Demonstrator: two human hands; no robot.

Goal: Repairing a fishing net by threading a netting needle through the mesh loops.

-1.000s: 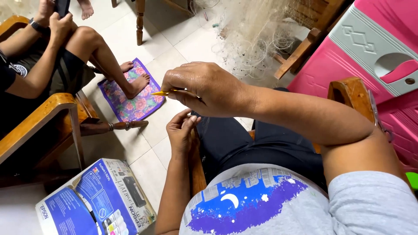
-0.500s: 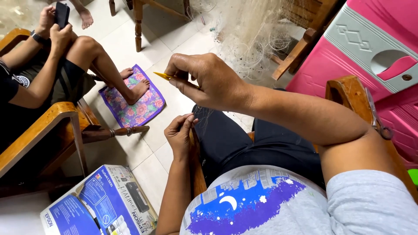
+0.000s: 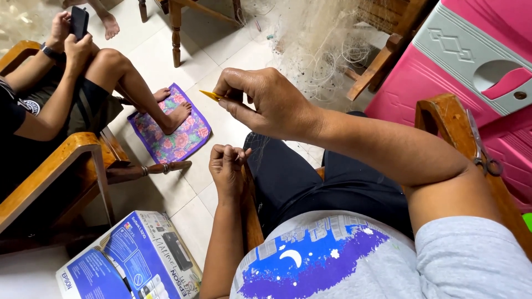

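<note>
Hands, right hand (image 3: 266, 102) pinching yellow needle (image 3: 211, 95), hover over open floor (image 3: 233, 124).

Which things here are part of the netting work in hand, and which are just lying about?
In the job: yellow netting needle in right hand; left hand pinching fine thread; pale fishing net.

Lying about: scissors on armrest; blue printer box; floral mat; pink cabinet.

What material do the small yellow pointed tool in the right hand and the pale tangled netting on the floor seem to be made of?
Small yellow pointed tool: probably plastic, with an even bright colour and a smooth flat look. Pale tangled netting: seemingly thin nylon line, since the strands look fine and translucent; uncertain.
</note>
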